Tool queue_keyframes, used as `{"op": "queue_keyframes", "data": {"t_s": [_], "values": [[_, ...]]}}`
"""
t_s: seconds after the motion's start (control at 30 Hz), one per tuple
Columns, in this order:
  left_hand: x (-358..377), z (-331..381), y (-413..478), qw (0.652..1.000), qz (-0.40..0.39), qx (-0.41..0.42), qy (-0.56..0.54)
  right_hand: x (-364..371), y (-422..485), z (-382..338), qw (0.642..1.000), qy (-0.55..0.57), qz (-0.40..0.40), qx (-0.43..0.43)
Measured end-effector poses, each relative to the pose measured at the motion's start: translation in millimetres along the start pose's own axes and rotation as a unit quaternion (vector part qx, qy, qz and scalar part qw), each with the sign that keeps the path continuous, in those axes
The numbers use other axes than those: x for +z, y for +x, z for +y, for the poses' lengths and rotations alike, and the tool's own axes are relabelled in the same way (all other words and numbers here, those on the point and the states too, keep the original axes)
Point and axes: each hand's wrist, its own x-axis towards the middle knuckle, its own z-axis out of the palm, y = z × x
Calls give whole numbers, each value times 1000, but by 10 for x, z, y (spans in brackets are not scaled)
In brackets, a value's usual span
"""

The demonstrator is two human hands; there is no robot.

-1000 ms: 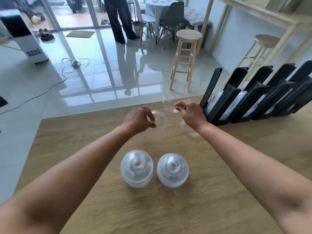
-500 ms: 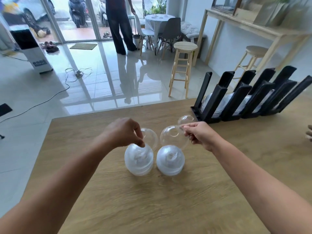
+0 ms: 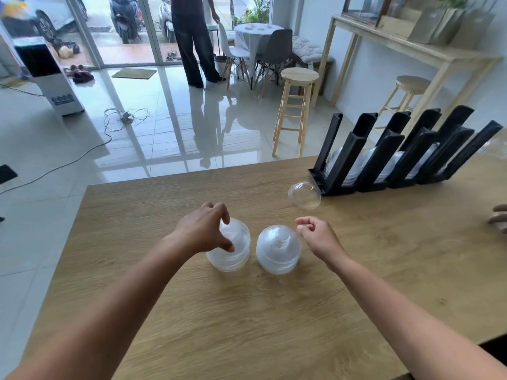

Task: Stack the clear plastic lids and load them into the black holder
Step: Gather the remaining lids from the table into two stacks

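Two stacks of clear dome lids stand side by side in the middle of the wooden table (image 3: 274, 325). My left hand (image 3: 204, 231) grips the top lid of the left stack (image 3: 233, 256) between thumb and fingertips. To the right of the right stack (image 3: 278, 249) my right hand (image 3: 319, 237) hovers with its fingers curled and nothing in them. A single clear lid (image 3: 304, 194) lies on the table beside the near end of the black holder (image 3: 354, 149). The holder's slanted slots at the back right hold clear lids.
Another person's hand (image 3: 499, 218) shows at the right edge of the table. Past the far table edge stand two wooden stools (image 3: 296, 111) on a glossy tiled floor. A person (image 3: 192, 42) stands farther back near chairs and a small table.
Both hands came down toward me with a lid each. The left lid now sits on the left stack, still gripped. The right hand has let go of its lid and drawn aside.
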Motion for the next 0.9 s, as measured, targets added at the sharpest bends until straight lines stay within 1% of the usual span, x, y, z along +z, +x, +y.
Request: {"op": "queue_keyframes", "data": {"t_s": [0.03, 0.1, 0.23, 0.33, 0.43, 0.57, 0.63, 0.7, 0.73, 0.8, 0.87, 0.9], "values": [[35, -31, -13, 1000, 0, 1, -17, -7, -23, 3, 1000, -3, 1, -25], [113, -80, -34, 999, 1, 3, -50, -31, -81, -10, 997, -20, -27, -70], [246, -136, -37, 993, 19, 5, -113, -21, -175, -19, 975, -138, -109, -133], [290, -173, -27, 991, 31, 6, -132, 26, -212, 4, 956, -210, -104, -178], [320, -212, -23, 988, 37, 16, -151, 76, -240, 8, 938, -253, -85, -222], [335, -238, -24, 987, 36, 36, -154, 122, -225, -17, 940, -258, -54, -217], [341, -239, -19, 987, 33, 33, -153, 103, -185, -46, 943, -256, -64, -204], [342, -231, -11, 987, 36, 30, -151, 43, -111, -102, 954, -223, -76, -187], [341, -225, -10, 987, 40, 29, -151, 5, -43, -131, 961, -199, -61, -182], [338, -210, -12, 987, 48, 24, -151, -86, 183, -168, 970, -170, 6, -173], [344, -189, -18, 987, 57, 15, -148, -162, 471, -181, 969, -196, 61, -141], [348, -181, -19, 987, 62, 11, -148, -180, 606, -184, 964, -228, 67, -116]]}}
